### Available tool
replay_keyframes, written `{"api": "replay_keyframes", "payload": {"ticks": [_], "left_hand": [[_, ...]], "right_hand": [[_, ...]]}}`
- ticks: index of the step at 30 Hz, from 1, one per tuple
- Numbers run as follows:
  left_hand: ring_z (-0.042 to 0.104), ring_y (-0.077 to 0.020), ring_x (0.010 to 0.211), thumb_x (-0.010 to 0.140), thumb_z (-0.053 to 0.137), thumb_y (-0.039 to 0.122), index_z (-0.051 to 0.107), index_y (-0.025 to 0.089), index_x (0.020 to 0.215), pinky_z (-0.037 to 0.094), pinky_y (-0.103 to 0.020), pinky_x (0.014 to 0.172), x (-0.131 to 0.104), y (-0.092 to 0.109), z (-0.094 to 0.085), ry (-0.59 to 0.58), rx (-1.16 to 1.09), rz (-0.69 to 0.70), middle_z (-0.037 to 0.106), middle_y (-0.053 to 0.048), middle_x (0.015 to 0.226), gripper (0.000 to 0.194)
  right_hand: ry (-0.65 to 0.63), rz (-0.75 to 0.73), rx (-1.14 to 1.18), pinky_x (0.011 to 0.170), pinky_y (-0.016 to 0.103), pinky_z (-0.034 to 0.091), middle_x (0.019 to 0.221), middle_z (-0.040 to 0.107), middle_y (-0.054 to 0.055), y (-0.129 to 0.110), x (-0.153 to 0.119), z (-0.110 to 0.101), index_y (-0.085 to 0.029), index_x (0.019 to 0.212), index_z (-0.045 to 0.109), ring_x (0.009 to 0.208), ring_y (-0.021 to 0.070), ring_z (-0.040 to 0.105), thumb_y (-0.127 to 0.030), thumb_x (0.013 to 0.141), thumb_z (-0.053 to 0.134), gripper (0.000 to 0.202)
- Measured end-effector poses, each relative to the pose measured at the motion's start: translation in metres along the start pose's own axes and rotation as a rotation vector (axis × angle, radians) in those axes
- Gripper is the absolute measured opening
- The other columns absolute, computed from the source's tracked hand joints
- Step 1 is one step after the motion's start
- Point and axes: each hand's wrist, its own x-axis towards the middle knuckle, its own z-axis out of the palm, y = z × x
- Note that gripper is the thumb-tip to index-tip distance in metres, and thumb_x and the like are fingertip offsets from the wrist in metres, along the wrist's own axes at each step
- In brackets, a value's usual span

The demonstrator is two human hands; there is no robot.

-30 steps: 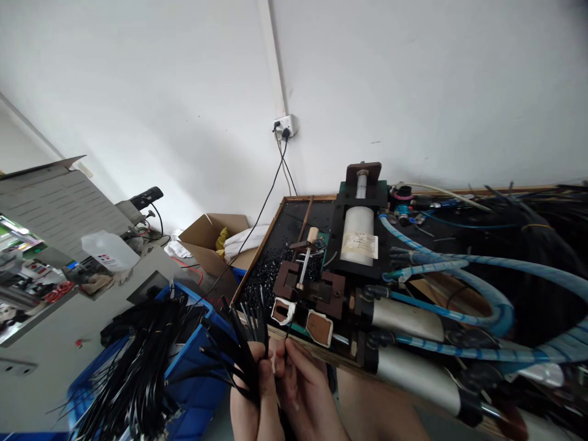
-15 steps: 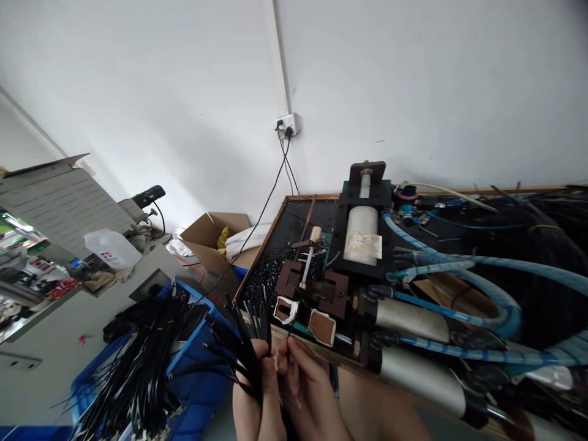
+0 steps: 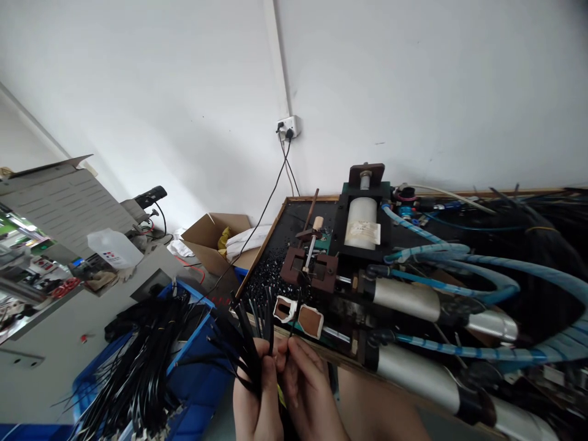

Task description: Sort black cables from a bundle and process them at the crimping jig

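Note:
My left hand (image 3: 257,401) is closed around a bundle of thin black strips (image 3: 243,343), whose loose ends fan up and to the left. Right beside it, my right hand (image 3: 312,383) pinches a single black strip (image 3: 293,324) between thumb and fingers. That strip runs up between two brown pads with white edging, a left pad (image 3: 285,309) and a right pad (image 3: 311,322), at the front of a pneumatic press. Behind the pads sit dark brown jaw blocks (image 3: 293,268) around a metal rod with a wooden tip (image 3: 318,224).
Silver air cylinders (image 3: 413,367) and blue hoses (image 3: 496,282) fill the right of the wood-edged bench. Small black scraps (image 3: 266,272) litter its left part. Left of me, a blue bin (image 3: 202,327) holds more black strips (image 3: 147,361). A cardboard box (image 3: 206,236) stands by the wall.
The right pad has slid left towards the left pad. The brown jaw blocks and rod have shifted; the blocks sit closer together. My hands have barely moved.

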Motion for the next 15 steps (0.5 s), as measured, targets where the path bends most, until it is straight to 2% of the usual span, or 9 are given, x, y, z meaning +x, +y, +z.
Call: {"api": "replay_keyframes", "payload": {"ticks": [2, 5, 9, 12, 15], "left_hand": [[0.072, -0.0214, 0.077, 0.094, 0.083, 0.062, 0.078, 0.021, 0.09, 0.062, -0.029, 0.073, -0.001, -0.005, -0.006, 0.003, 0.027, -0.008, 0.073, -0.004, 0.082, 0.041], [0.069, -0.023, 0.078, 0.095, 0.081, 0.064, 0.077, 0.021, 0.09, 0.06, -0.03, 0.071, -0.004, -0.009, -0.017, -0.031, 0.062, -0.005, 0.072, -0.006, 0.085, 0.043], [0.06, -0.0202, 0.066, 0.101, 0.073, 0.059, 0.075, 0.022, 0.081, 0.051, -0.03, 0.063, -0.007, -0.009, -0.032, -0.141, 0.092, 0.141, 0.064, -0.003, 0.071, 0.042], [0.057, -0.0218, 0.059, 0.105, 0.066, 0.057, 0.076, 0.025, 0.074, 0.05, -0.033, 0.061, -0.008, -0.011, -0.04, -0.256, 0.154, 0.286, 0.059, -0.002, 0.06, 0.045], [0.06, -0.0268, 0.058, 0.107, 0.056, 0.064, 0.071, 0.029, 0.057, 0.056, -0.039, 0.066, -0.01, -0.017, -0.047, -0.391, 0.239, 0.372, 0.051, -0.004, 0.048, 0.062]], "right_hand": [[-0.008, -0.048, -0.081, 0.047, 0.02, 0.039, 0.066, 0.069, 0.0, 0.003, -0.001, -0.002, -0.018, 0.077, 0.082, 0.049, 0.0093, 0.052, -0.05, 0.071, 0.106, 0.041], [-0.036, -0.178, -0.267, 0.052, 0.024, 0.042, 0.064, 0.065, 0.0, 0.008, 0.0, -0.008, -0.019, 0.075, 0.08, 0.055, 0.0138, 0.056, -0.06, 0.078, 0.099, 0.045], [-0.116, -0.371, -0.556, 0.053, 0.026, 0.036, 0.059, 0.052, -0.002, 0.011, 0.002, -0.017, -0.021, 0.063, 0.067, 0.056, 0.0143, 0.045, -0.071, 0.092, 0.081, 0.059], [-0.15, -0.361, -0.774, 0.056, 0.028, 0.032, 0.061, 0.047, -0.003, 0.01, 0.008, -0.019, -0.022, 0.062, 0.057, 0.06, 0.0148, 0.04, -0.078, 0.095, 0.071, 0.067], [-0.221, -0.268, -0.927, 0.054, 0.029, 0.026, 0.059, 0.039, -0.005, 0.013, 0.015, -0.019, -0.023, 0.059, 0.045, 0.059, 0.0134, 0.034, -0.084, 0.093, 0.066, 0.073]]}}
